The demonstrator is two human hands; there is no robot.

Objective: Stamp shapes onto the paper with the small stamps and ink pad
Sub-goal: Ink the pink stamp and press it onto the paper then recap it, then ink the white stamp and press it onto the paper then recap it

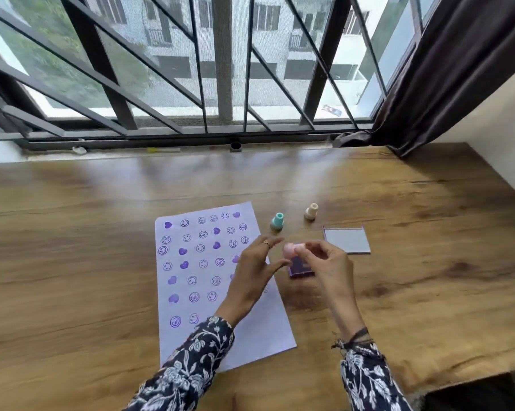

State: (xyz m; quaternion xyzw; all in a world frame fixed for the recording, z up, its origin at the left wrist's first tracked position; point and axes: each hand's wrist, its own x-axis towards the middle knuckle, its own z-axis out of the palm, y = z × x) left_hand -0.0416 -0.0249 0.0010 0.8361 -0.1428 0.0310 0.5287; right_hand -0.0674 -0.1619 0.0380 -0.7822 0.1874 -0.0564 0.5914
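A white paper (209,292) lies on the wooden table, covered with several purple smiley and heart prints. To its right sits the purple ink pad (299,269), partly hidden by my hands. My right hand (324,262) pinches a small pink stamp (292,250) just above the pad. My left hand (254,271) hovers over the paper's right edge with fingers spread and empty, a ring on one finger. A teal stamp (277,221) and a cream stamp (311,211) stand upright beyond the pad.
The ink pad's lid (346,239) lies flat to the right of the hands. The wooden table (72,232) runs to a barred window at the back. A dark curtain (446,84) hangs at the right, next to a wall.
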